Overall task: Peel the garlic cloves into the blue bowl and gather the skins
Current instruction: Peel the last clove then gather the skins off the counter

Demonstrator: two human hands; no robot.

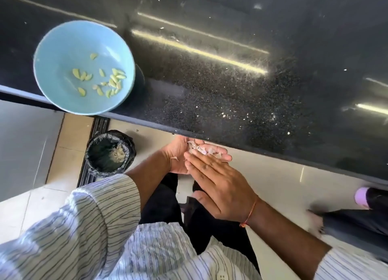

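Hands meet just below the front edge of a dark speckled surface [231,80]. Left hand [180,156] is cupped palm up, its fingers gently curved under a small heap of pale, papery garlic skins [198,148]. Right hand [218,185] lies flat, palm down, over the left, its fingers [199,160] straight and close together, the tips touching the skins and the left palm. An orange thread bracelet [249,212] circles the right wrist. Both arms wear rolled striped sleeves [94,216].

Blue bowl [52,49] sits on the surface at the upper left, right at the front edge, its rim slightly overhanging. Peeled garlic cloves [111,80], yellowish, lie scattered across its bottom, most clustered to the right side. Tiny white flecks of skin dot the surface to the right of the bowl, above the hands.

On the tiled floor below, left of the hands, stands a small bin lined with a black bag [110,154], pale scraps visible inside. Dark trousers [163,195] show beneath the hands.
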